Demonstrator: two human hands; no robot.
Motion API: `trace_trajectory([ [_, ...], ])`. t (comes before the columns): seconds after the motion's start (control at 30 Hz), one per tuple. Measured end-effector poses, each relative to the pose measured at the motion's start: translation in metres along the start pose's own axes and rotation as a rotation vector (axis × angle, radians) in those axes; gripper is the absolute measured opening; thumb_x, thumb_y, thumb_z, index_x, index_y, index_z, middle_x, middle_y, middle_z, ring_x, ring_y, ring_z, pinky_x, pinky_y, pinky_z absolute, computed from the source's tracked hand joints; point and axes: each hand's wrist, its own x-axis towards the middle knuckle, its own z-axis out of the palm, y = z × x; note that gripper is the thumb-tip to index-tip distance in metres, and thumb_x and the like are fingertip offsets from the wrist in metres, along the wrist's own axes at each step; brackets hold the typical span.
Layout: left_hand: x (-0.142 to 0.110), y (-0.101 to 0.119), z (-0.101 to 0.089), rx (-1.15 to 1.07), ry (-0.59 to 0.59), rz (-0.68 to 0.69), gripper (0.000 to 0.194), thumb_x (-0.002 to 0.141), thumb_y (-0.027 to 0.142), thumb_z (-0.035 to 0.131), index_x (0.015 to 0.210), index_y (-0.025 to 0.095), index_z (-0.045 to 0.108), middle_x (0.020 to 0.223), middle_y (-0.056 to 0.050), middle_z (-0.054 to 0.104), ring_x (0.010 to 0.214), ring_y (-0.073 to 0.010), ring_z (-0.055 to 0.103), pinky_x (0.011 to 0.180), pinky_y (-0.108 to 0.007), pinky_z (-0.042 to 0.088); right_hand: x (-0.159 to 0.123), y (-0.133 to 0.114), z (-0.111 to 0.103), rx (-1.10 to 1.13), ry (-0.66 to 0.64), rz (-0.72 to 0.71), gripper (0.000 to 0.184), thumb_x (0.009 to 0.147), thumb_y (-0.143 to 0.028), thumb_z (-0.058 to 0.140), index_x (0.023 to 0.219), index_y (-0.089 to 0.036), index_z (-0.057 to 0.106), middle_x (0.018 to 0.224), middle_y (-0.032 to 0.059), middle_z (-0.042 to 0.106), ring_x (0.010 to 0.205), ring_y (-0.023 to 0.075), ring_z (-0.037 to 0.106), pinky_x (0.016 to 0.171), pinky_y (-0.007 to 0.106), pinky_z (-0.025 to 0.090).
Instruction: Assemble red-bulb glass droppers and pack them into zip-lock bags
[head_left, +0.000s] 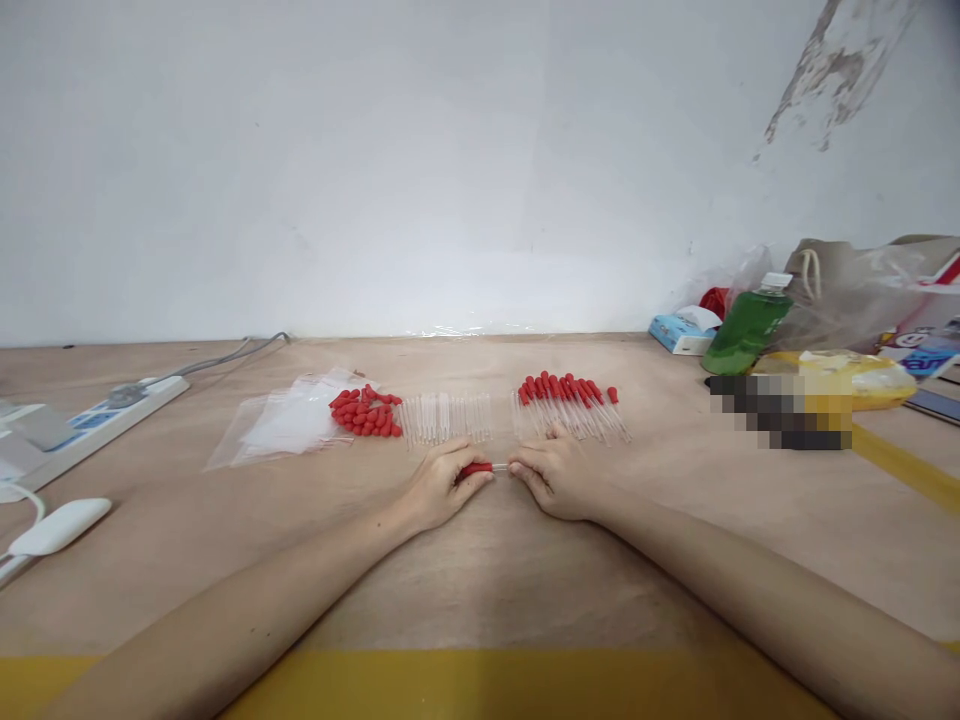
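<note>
My left hand [450, 483] is closed on a red rubber bulb [477, 468]. From the bulb's open end a clear glass dropper tube [501, 467] runs to my right hand [551, 473], whose fingers pinch its other part. Bulb and tube lie in line, just above the table. Beyond my left hand is a heap of loose red bulbs [366, 411], and beside it a row of bare glass tubes [446, 416]. Past my right hand lie several droppers with red bulbs on their ends [566, 390]. The tube's far end is hidden in my right fingers.
Clear plastic bags [289, 420] lie left of the bulbs. A power strip [112, 420] and a white device [64, 527] are at the left. At the right stand a tissue pack [681, 335], a green bottle [746, 328] and a yellow packet [862, 380]. A wall bounds the table behind.
</note>
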Motion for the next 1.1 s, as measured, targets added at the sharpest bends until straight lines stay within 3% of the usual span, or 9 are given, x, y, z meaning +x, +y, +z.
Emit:
trace_trajectory([
  [0.33,0.009,-0.01,-0.003,0.015,-0.008,0.048,0.018,0.084,0.026,0.046,0.082,0.016,0.061,0.076,-0.004,0.057,0.067,-0.0137,0.052,0.063,-0.026,0.041,0.012,0.0,0.004,0.201,-0.107,0.134,0.027,0.087,-0.022,0.034,0.076,-0.02,0.059,0.073,0.0005,0.064,0.065,0.0132,0.054,0.069,0.029,0.032],
  [0.43,0.012,-0.015,-0.005,0.074,0.042,0.073,0.016,0.082,0.027,0.048,0.092,0.018,0.059,0.086,-0.006,0.058,0.08,-0.0174,0.053,0.073,-0.03,0.042,0.014,-0.001,0.003,0.3,-0.104,0.144,0.026,0.088,-0.022,0.033,0.085,-0.019,0.058,0.085,0.0031,0.064,0.076,0.0142,0.055,0.07,0.027,0.037],
  [0.53,0.01,-0.017,-0.006,0.128,0.2,0.017,0.042,0.078,0.027,0.054,0.117,0.021,0.043,0.105,-0.009,0.051,0.092,-0.0197,0.05,0.081,-0.034,0.041,0.014,0.004,0.0,0.398,-0.03,0.156,0.022,0.087,-0.021,0.035,0.094,-0.019,0.056,0.095,0.0048,0.061,0.086,0.0136,0.055,0.076,0.027,0.04],
  [0.6,0.007,-0.019,-0.006,0.123,0.222,-0.048,0.054,0.076,0.026,0.056,0.125,0.022,0.033,0.108,-0.008,0.048,0.084,-0.0169,0.051,0.075,-0.031,0.044,0.014,0.018,-0.002,0.413,0.076,0.255,0.02,0.084,-0.022,0.038,0.093,-0.018,0.056,0.095,0.0053,0.061,0.087,0.0137,0.055,0.077,0.027,0.04],
  [0.67,0.004,-0.02,-0.006,0.092,0.143,-0.079,0.049,0.077,0.025,0.055,0.122,0.022,0.036,0.102,-0.006,0.049,0.074,-0.0136,0.052,0.067,-0.028,0.046,0.015,0.039,-0.006,0.397,0.205,0.452,0.019,0.081,-0.025,0.042,0.089,-0.017,0.057,0.092,0.0057,0.062,0.083,0.0146,0.056,0.072,0.026,0.042],
  [0.73,0.003,-0.02,-0.007,0.073,0.046,-0.075,0.036,0.079,0.024,0.051,0.113,0.021,0.044,0.097,-0.005,0.05,0.07,-0.0124,0.052,0.065,-0.026,0.046,0.017,0.063,-0.012,0.349,0.265,0.731,0.02,0.077,-0.028,0.045,0.084,-0.016,0.059,0.081,0.0053,0.064,0.072,0.0154,0.058,0.064,0.025,0.042],
  [0.8,0.003,-0.02,-0.007,0.08,0.0,-0.066,0.023,0.08,0.023,0.049,0.103,0.02,0.051,0.092,-0.005,0.052,0.071,-0.0132,0.053,0.066,-0.027,0.045,0.018,0.085,-0.018,0.243,0.296,0.891,0.018,0.071,-0.029,0.051,0.078,-0.016,0.062,0.075,0.0052,0.065,0.071,0.0165,0.058,0.062,0.025,0.04],
  [0.93,0.005,-0.019,-0.007,0.113,-0.025,-0.041,0.011,0.081,0.022,0.047,0.085,0.018,0.057,0.083,-0.005,0.056,0.075,-0.0157,0.054,0.068,-0.029,0.044,0.018,0.104,-0.018,0.104,0.223,0.965,0.018,0.067,-0.034,0.054,0.069,-0.019,0.064,0.072,0.0044,0.064,0.069,0.0174,0.058,0.059,0.025,0.037],
  [1.1,0.008,-0.02,-0.008,0.128,-0.023,-0.033,0.011,0.081,0.021,0.048,0.084,0.018,0.058,0.081,-0.005,0.057,0.076,-0.0162,0.053,0.07,-0.03,0.043,0.021,0.09,-0.01,-0.036,0.228,0.946,0.028,0.068,-0.046,0.052,0.071,-0.02,0.06,0.071,0.0033,0.063,0.068,0.0173,0.056,0.063,0.028,0.036],
])
